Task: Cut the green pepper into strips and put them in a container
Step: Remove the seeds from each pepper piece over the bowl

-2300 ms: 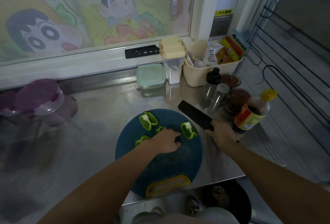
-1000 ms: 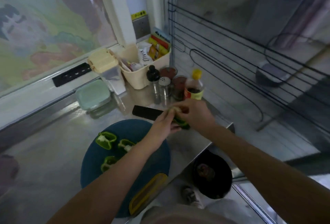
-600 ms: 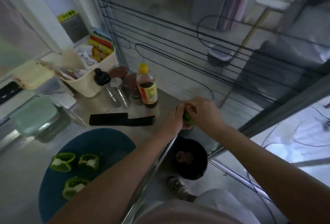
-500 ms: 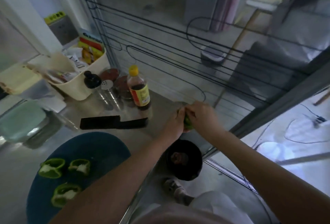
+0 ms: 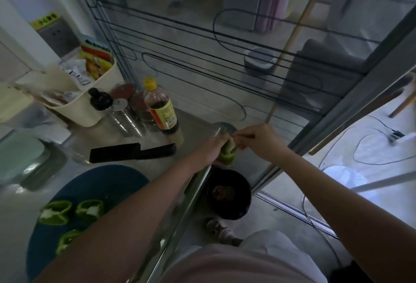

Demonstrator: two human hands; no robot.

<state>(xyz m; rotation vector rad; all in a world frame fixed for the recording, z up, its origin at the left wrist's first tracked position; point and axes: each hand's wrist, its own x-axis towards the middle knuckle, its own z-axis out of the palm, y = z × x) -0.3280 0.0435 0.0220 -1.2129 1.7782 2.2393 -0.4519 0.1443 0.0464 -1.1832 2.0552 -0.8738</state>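
Over the black bin [image 5: 246, 190] off the counter [image 5: 191, 125], the left hand [image 5: 209, 149] grips a pepper piece [image 5: 227, 155] and the right hand [image 5: 258, 140] pinches its core; tearing downward should drop seeds inside

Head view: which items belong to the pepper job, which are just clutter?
Job: held pepper piece in left hand and right hand; cut pepper pieces on cutting board; knife; black bin below, likely for seeds.
Clutter: sauce bottle, shakers, cream basket.
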